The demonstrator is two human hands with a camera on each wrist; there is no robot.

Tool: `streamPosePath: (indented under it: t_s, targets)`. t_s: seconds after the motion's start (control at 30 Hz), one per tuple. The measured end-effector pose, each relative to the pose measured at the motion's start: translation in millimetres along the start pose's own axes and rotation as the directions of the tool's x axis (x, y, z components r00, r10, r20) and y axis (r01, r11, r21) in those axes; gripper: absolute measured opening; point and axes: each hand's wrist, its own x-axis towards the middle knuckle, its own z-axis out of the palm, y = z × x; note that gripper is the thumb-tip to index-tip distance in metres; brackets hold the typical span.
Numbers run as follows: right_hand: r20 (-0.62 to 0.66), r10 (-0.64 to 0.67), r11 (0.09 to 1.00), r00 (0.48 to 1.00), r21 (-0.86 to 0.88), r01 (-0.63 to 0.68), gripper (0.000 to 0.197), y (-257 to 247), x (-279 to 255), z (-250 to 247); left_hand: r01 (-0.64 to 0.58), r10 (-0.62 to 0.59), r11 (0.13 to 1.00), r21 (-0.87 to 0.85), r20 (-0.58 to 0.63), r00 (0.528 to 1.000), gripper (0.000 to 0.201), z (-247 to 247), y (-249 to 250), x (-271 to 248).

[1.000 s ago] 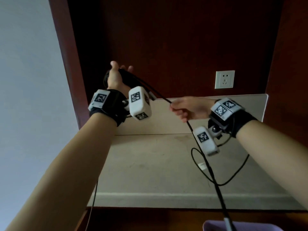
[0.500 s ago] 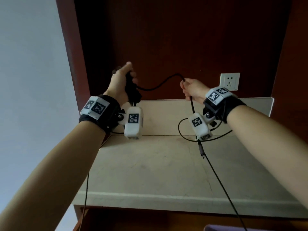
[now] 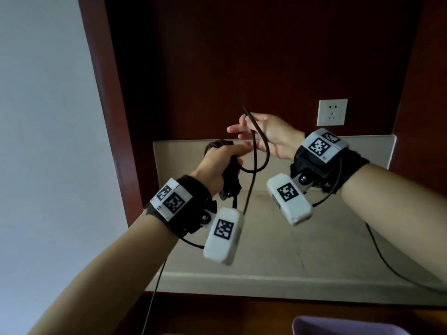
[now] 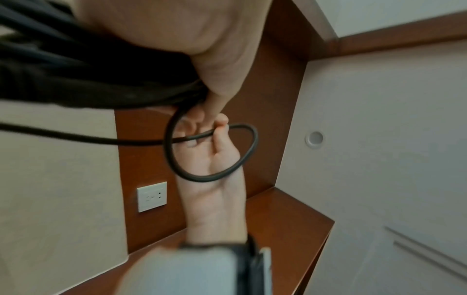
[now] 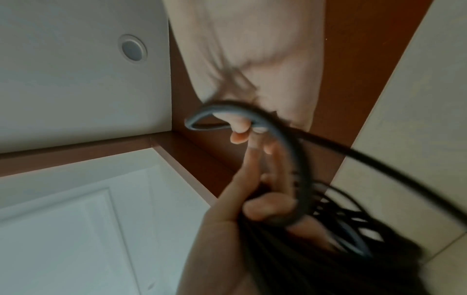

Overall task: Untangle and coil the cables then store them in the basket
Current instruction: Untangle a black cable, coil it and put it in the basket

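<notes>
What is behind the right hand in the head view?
Behind the right hand: dark wood panelling, with a white wall socket beside it. Whatever panelling the hand and cable cover stays hidden.

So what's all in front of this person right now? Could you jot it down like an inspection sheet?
Surface: pale stone counter, bare where it shows.
Job's things: black cable coil bunched in the left hand; a free loop of cable runs up to the right hand; lilac basket corner at the bottom edge.
Clutter: nothing seen.
Grippers: left hand grips the coil; right hand pinches the cable near its end, other fingers spread.
Cables: a loose strand hangs down past the counter's front.
Surroundings: dark wood panelling, white wall socket, grey wall on the left.
</notes>
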Motion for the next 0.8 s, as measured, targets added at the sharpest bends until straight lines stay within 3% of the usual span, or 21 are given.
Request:
streamPosePath:
  t_s: [0.1,0.17,0.2,0.27,0.33,0.37,0.43,0.53,0.63,0.73,0.8]
  targets:
    - [0.015,-0.023,0.998,1.0,-0.051,0.024,0.031,10.3,-8.5,-11.0,-0.082,0.057,0.979,-0.186,-0.137,0.989,0.021,-11.2,8.2,12.4]
    - [0.032,-0.02,0.965,0.999,-0.26,0.028,0.03,22.1,-14.8,-26.7,-0.138,0.083,0.916,-0.377,-0.158,0.984,0.03,-25.1,17.5,15.0]
    - [0.065,-0.011,0.91,0.998,-0.414,0.037,0.03,28.2,-18.7,-35.9,-0.147,0.093,0.864,-0.481,-0.134,0.987,0.032,-32.8,22.6,14.8]
    - [0.16,0.096,0.681,0.982,-0.73,0.052,0.027,39.8,-26.0,-53.3,-0.133,0.13,0.769,-0.625,-0.05,0.99,0.034,-46.4,33.0,11.3]
    - [0.194,0.196,0.472,0.961,-0.878,0.081,0.023,50.3,-29.2,-63.6,-0.134,0.205,0.736,-0.663,0.029,0.978,0.031,-55.4,37.8,7.6]
    - [0.183,0.199,0.454,0.963,-0.888,0.075,0.023,52.5,-29.8,-65.7,-0.129,0.243,0.746,-0.654,0.086,0.966,0.026,-57.7,38.4,5.6]
    - [0.165,0.118,0.486,0.979,-0.869,0.088,0.023,50.6,-26.0,-66.8,-0.07,0.29,0.805,-0.589,0.287,0.913,0.02,-59.0,36.6,1.5]
    - [0.183,0.029,0.482,0.983,-0.864,0.147,0.025,37.6,-18.7,-64.2,0.073,0.196,0.933,-0.352,0.667,0.719,0.018,-57.4,28.0,-5.0]
    - [0.204,0.029,0.472,0.979,-0.866,0.166,0.028,24.9,-15.5,-61.0,0.094,0.016,0.992,-0.087,0.809,0.588,0.017,-55.6,23.1,-7.9]
    - [0.197,-0.005,0.551,0.98,-0.817,0.167,0.028,21.4,-15.7,-52.8,0.149,-0.149,0.986,0.076,0.799,0.583,0.039,-58.5,22.0,-5.6]
    - [0.179,-0.007,0.66,0.984,-0.738,0.139,0.027,23.4,-18.0,-43.9,0.187,-0.205,0.976,0.115,0.784,0.585,0.041,-60.0,19.5,-4.9]
